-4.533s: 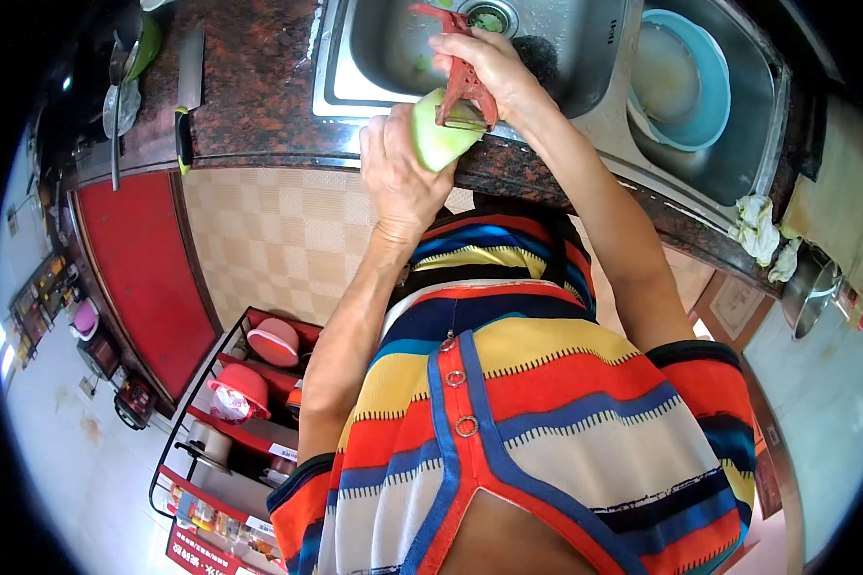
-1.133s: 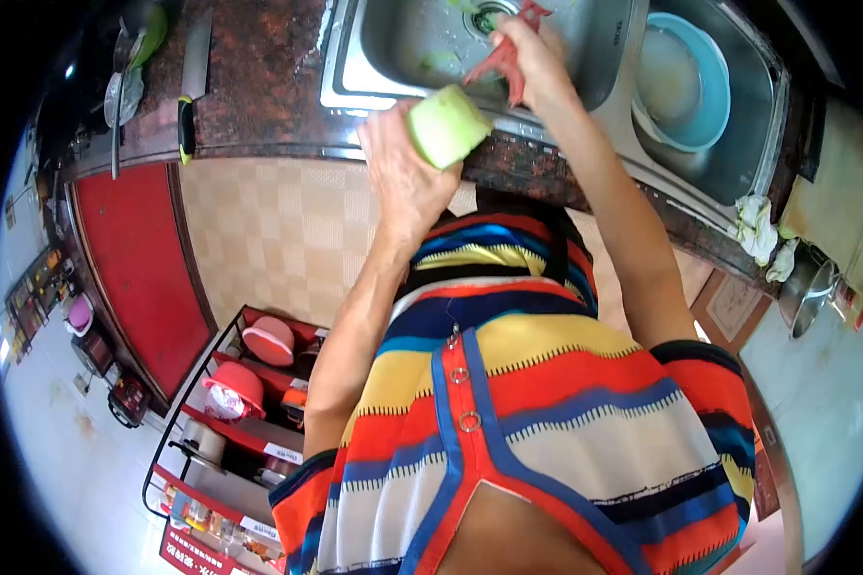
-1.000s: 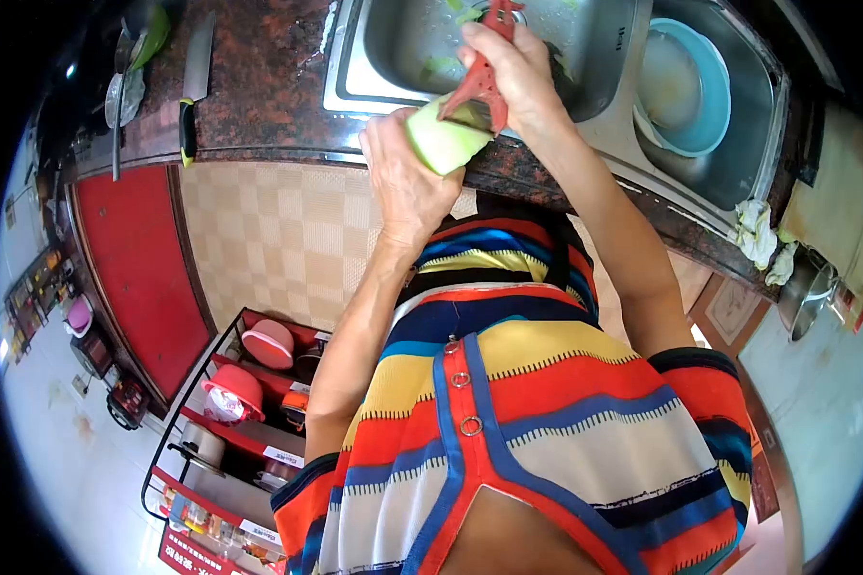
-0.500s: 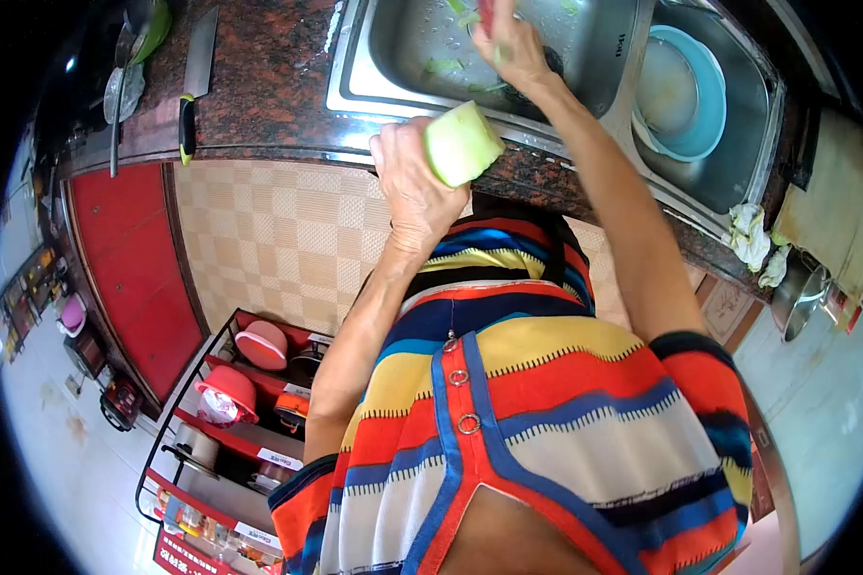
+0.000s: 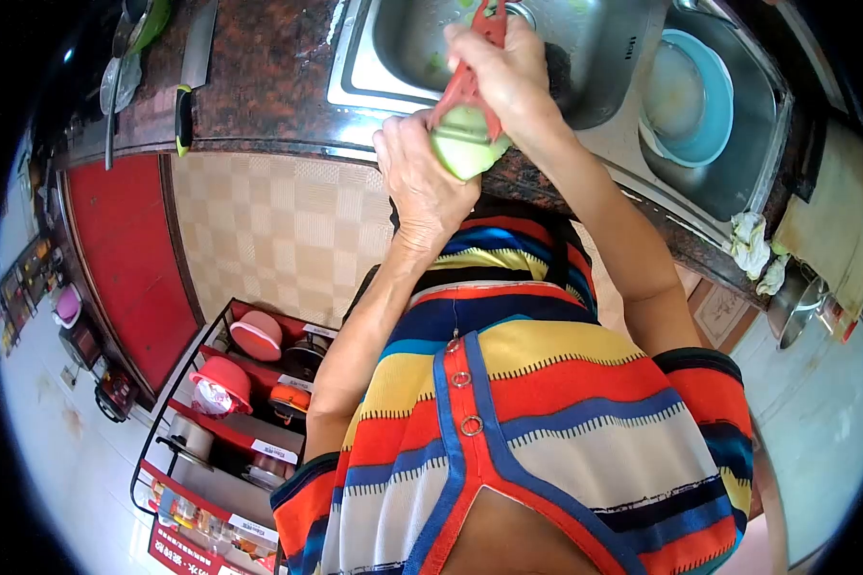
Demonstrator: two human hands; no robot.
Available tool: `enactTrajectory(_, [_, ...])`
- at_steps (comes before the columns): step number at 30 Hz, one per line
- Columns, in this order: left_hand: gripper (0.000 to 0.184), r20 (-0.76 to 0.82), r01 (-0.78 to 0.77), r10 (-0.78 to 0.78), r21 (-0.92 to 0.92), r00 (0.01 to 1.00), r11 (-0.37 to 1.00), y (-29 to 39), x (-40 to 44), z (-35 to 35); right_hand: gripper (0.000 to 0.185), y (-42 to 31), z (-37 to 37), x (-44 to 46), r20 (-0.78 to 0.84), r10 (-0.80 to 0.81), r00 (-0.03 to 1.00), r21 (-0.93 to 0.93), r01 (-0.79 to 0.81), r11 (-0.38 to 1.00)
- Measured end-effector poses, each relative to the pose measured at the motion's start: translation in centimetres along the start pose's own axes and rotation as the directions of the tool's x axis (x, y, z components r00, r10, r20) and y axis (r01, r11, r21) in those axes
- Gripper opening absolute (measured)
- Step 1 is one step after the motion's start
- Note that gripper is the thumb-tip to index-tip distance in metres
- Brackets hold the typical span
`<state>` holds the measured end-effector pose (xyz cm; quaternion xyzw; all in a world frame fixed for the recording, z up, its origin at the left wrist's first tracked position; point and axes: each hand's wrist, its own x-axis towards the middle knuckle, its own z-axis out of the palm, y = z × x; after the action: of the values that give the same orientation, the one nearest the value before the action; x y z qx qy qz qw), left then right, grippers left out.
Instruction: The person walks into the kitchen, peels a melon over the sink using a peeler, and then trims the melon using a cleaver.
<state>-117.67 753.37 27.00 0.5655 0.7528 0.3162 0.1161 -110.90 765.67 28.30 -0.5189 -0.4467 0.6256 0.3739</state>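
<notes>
My left hand (image 5: 417, 172) is wrapped round a pale green piece of gourd (image 5: 463, 161) in front of the counter edge. In my right hand (image 5: 516, 81) is a red peeler (image 5: 464, 84), its two prongs reaching down over the top of the gourd. Whether the blade touches the flesh I cannot tell. Behind my right hand lies the steel sink (image 5: 355, 84), with green scraps in its left bowl.
A light-blue basin (image 5: 722, 96) of water sits in the right sink bowl. To the left, a knife (image 5: 184, 120) lies on the dark counter (image 5: 268, 77). A crumpled cloth (image 5: 750, 244) hangs at the right edge. Below left stands a storage rack (image 5: 222, 402).
My right hand has come down from over the sink, bringing the peeler onto the gourd. My left hand holds the gourd in nearly the same place, slightly lower.
</notes>
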Motion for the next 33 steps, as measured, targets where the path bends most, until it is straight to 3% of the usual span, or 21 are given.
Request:
enactTrajectory(2, [0.052, -0.01, -0.017, 0.017, -0.012, 1.0, 1.0, 0.0, 0.2, 0.0, 0.014, -1.3, -0.8, 1.1, 0.013, 0.245, 0.969, 0.13, -0.245, 0.961])
enactTrajectory(3, [0.053, -0.027, -0.044, 0.043, -0.028, 0.999, 0.999, 0.0, 0.4, 0.0, 0.013, 0.8, -0.9, 2.2, -0.015, 0.139, 0.99, 0.102, -0.137, 0.985])
enactTrajectory(4, [0.053, -0.036, -0.051, 0.05, -0.03, 0.998, 0.998, -0.1, 0.4, 0.0, 0.013, 4.2, -1.9, 4.4, -0.015, 0.128, 0.992, 0.101, -0.126, 0.987])
enactTrajectory(5, [0.053, -0.037, -0.059, 0.058, -0.019, 0.998, 0.998, -0.6, 0.1, 0.1, 0.019, 8.0, -3.7, 7.1, -0.056, -0.296, 0.953, -0.292, 0.268, 0.918])
enactTrajectory(6, [0.054, -0.018, -0.072, 0.072, -0.007, 0.997, 0.997, -0.9, -0.4, -0.2, 0.027, 10.1, -5.5, 7.9, 0.052, -0.646, 0.762, -0.629, 0.527, 0.571])
enactTrajectory(7, [0.054, -0.013, -0.076, 0.076, -0.006, 0.997, 0.997, -0.9, -0.9, -0.6, 0.03, 10.1, -7.1, 6.9, -0.158, -0.348, 0.924, -0.448, 0.248, 0.859])
enactTrajectory(8, [0.055, -0.043, 0.012, -0.014, -0.066, 0.999, 0.998, -1.1, -1.0, -0.6, 0.034, 9.4, -7.6, 6.5, -0.246, 0.006, 0.969, -0.189, -0.054, 0.981])
enactTrajectory(9, [0.056, -0.063, 0.093, -0.102, -0.13, 0.993, 0.987, -1.2, -0.9, -0.5, 0.023, 8.0, -7.0, 5.3, -0.366, -0.016, 0.931, -0.044, 0.001, 0.999])
enactTrajectory(10, [0.056, -0.048, 0.095, -0.102, -0.13, 0.994, 0.987, -1.1, -0.5, -0.7, 0.023, 6.9, -6.8, 5.3, -0.375, -0.006, 0.927, -0.042, -0.01, 0.999])
enactTrajectory(12, [0.058, 0.009, 0.128, -0.128, -0.137, 0.992, 0.982, -0.6, -0.8, -1.2, 0.018, 5.8, -6.9, 4.0, -0.009, 0.08, 0.997, 0.147, -0.078, 0.986])
enactTrajectory(13, [0.058, -0.004, 0.126, -0.128, -0.145, 0.992, 0.981, -0.7, -0.9, -1.2, 0.015, 6.3, -5.8, 4.5, -0.128, 0.053, 0.99, 0.235, -0.021, 0.972])
enactTrajectory(14, [0.058, -0.012, 0.113, -0.116, -0.142, 0.993, 0.983, -1.0, -0.7, -1.1, 0.015, 5.0, -4.8, 4.1, -0.129, 0.041, 0.991, 0.242, -0.009, 0.97])
enactTrajectory(16, [0.053, -0.002, 0.141, -0.149, -0.308, 0.989, 0.941, -1.3, -1.0, -1.0, 0.013, 2.0, -4.0, 1.8, 0.032, 0.148, 0.988, 0.395, -0.149, 0.907])
enactTrajectory(17, [0.056, 0.009, 0.188, -0.196, -0.338, 0.981, 0.922, -1.3, -1.2, -0.9, 0.011, 1.1, -3.5, 0.9, 0.034, 0.168, 0.985, 0.446, -0.165, 0.879])
enactTrajectory(20, [0.06, 0.005, 0.147, -0.15, -0.253, 0.989, 0.956, -0.9, -1.7, -0.7, 0.011, -0.2, -2.5, -1.1, 0.037, 0.104, 0.994, 0.307, -0.11, 0.945])
enactTrajectory(21, [0.06, 0.008, 0.148, -0.152, -0.253, 0.988, 0.956, -1.1, -1.8, -0.7, 0.014, 0.9, -2.4, -1.3, 0.109, 0.015, 0.994, 0.35, -0.053, 0.935])
enactTrajectory(22, [0.059, 0.004, 0.176, -0.183, -0.301, 0.983, 0.937, -1.5, -2.0, -0.5, 0.015, 1.1, -2.1, -1.7, 0.141, -0.008, 0.99, 0.274, -0.031, 0.961])
enactTrajectory(25, [0.058, -0.004, 0.179, -0.193, -0.343, 0.981, 0.922, -1.9, -2.2, -0.4, 0.014, 2.4, -1.5, -1.6, 0.118, 0.014, 0.993, 0.35, -0.055, 0.935])
enactTrajectory(27, [0.058, -0.008, 0.158, -0.17, -0.34, 0.985, 0.927, -1.9, -2.3, -0.5, 0.016, 2.6, -1.9, -1.3, 0.198, 0.05, 0.979, 0.307, -0.11, 0.945])
enactTrajectory(29, [0.06, 0.001, 0.12, -0.123, -0.217, 0.992, 0.969, -1.4, -2.0, -0.7, 0.017, 2.2, -2.2, -1.2, 0.207, 0.099, 0.973, 0.276, -0.155, 0.949])
enactTrajectory(33, [0.058, 0.01, 0.073, -0.072, -0.142, 0.997, 0.987, -0.8, -1.2, -0.6, 0.024, 4.6, -3.6, 1.4, 0.224, 0.216, 0.95, 0.188, -0.26, 0.947])
